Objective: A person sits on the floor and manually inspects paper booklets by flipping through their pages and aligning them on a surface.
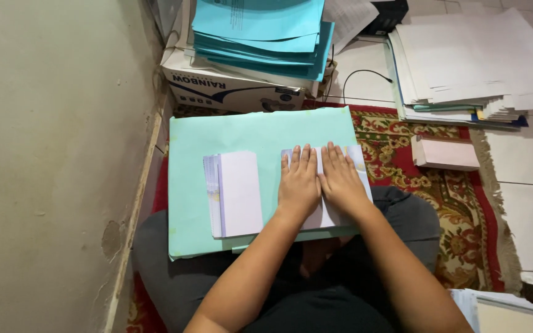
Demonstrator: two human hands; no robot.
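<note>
two hands flat, nothing pinched. your left hand (pixel 298 182) and right hand (pixel 341 179) lie side by side, thumbs touching, fingers straight and close together, palms pressing down on a white folded sheet (pixel 331 213). looks like you're holding it flat, likely setting a crease, judging by the even pressure from both palms.

the sheet sits on the right half of a mint green folder (pixel 254 132) resting across your lap, so the folder works as a hard surface. just left of your hands, apart from them, a stack of white folded sheets (pixel 234 194) lies on the same folder, edges roughly squared.

further out: cardboard box (pixel 229 89) against the wall above the folder, a pile of blue papers (pixel 260 34) on top. red patterned rug (pixel 458 216) under you. on it to the right, a small pink pad (pixel 446 153). beyond that, a big stack of white papers (pixel 473 61) on the tile floor, and a black cable (pixel 365 74) beside it.
</note>
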